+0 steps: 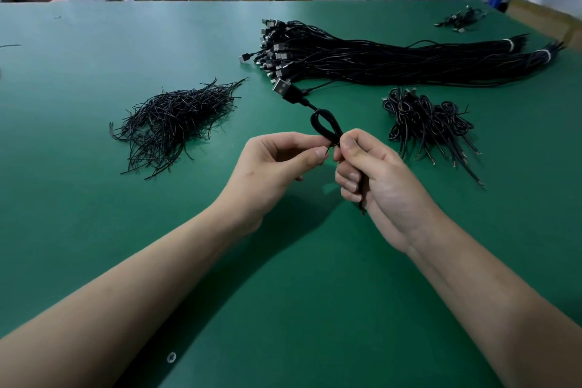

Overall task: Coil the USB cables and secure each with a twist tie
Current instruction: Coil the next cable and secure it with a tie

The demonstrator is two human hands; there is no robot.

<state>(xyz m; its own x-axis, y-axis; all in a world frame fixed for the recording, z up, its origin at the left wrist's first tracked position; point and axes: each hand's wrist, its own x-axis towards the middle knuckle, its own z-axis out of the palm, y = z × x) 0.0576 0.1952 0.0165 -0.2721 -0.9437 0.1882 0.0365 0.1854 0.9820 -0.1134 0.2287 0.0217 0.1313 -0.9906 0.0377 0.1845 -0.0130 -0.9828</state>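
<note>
Coil of USB cable [324,127] is mid-air over the table [94,230]: right hand [374,173] grip wrapped round its strands, left hand [277,161] grip pinching the twist tie [329,149] at the neck. Hold the right clamped so loops don't spring; twist tie ends snug against the bundle.

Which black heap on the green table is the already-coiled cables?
The small heap of short looped black cables beside the right hand. The long bundle behind lies straight, white-banded; the left heap is loose thin ties.
</note>
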